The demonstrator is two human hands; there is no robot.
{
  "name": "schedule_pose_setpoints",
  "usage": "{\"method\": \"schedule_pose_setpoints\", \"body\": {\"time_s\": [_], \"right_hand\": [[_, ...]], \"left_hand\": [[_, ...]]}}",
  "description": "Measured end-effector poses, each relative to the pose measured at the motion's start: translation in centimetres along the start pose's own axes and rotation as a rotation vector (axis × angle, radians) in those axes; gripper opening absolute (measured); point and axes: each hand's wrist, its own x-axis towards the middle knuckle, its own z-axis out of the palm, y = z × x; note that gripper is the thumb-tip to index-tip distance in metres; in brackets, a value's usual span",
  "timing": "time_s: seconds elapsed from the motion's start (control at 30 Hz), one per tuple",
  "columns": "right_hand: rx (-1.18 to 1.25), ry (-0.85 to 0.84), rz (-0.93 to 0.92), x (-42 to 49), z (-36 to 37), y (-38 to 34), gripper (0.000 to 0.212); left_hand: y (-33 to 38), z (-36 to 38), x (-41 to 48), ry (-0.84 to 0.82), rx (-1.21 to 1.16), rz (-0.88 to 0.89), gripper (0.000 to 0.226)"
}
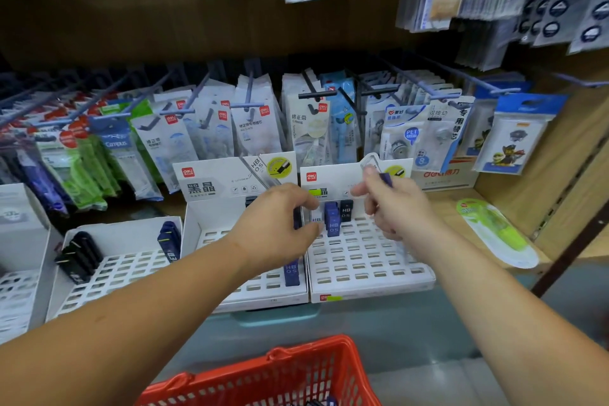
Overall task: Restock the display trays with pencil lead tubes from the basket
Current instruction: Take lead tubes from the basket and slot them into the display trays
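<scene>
Two white slotted display trays sit side by side on the shelf: the middle tray (211, 234) and the right tray (369, 260). Blue and black HB lead tubes (333, 219) stand in the back row of the right tray. My left hand (276, 224) reaches over the divide between the trays and pinches a dark blue lead tube (297, 217). My right hand (395, 204) hovers above the right tray, gripping a blue lead tube (386, 179) that pokes out above the fingers. A single blue tube (291, 270) stands at the middle tray's right edge. The red basket (263, 379) is below.
A third slotted tray (108, 270) at the left holds black tubes (79, 257) and blue tubes (169, 241). Packets of correction tape hang on pegs (250, 122) behind the trays. A green correction-tape pack (497, 231) lies on the shelf at the right, beside the wooden side wall (543, 181).
</scene>
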Motion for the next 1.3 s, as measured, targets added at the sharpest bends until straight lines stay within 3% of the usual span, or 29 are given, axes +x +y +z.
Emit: {"method": "schedule_pose_setpoints", "body": {"time_s": [0.1, 0.17, 0.27, 0.47, 0.6, 0.77, 0.83, 1.0, 1.3], "right_hand": [[0.526, -0.122, 0.203, -0.6, 0.3, -1.8, 0.049], [0.734, -0.153, 0.236, -0.7, 1.0, -2.2, 0.05], [0.887, -0.15, 0.266, -1.0, 1.8, -2.7, 0.049], [1.024, -0.142, 0.282, -1.8, 2.1, -3.3, 0.045], [0.95, -0.052, 0.284, -1.7, 2.5, -3.2, 0.043], [0.311, 0.124, 0.155, -1.0, 1.8, -2.3, 0.037], [0.337, 0.05, 0.199, -0.9, 1.2, -1.7, 0.03], [0.277, -0.076, 0.133, -1.1, 0.0, -0.8, 0.01], [0.219, -0.144, 0.147, -0.7, -0.3, 0.0, 0.016]], "left_hand": [[1.5, -0.1, -0.6, 0.095, -0.081, 0.041, 0.022], [3.2, 0.0, -0.8, 0.045, -0.221, -0.014, 0.023], [4.7, 0.7, -0.7, -0.06, -0.492, -0.132, 0.033], [4.9, 0.9, -0.7, -0.096, -0.641, -0.203, 0.034], [4.8, 0.3, -0.8, -0.21, -0.66, -0.215, 0.035], [3.0, -1.2, -0.4, -0.17, -0.485, -0.143, 0.017], [2.4, -2.2, -0.2, -0.115, -0.474, -0.166, 0.016], [1.6, -3.6, -0.2, -0.14, -0.578, -0.196, 0.044], [1.1, -3.1, 0.6, -0.005, -0.558, -0.243, 0.013]]}}
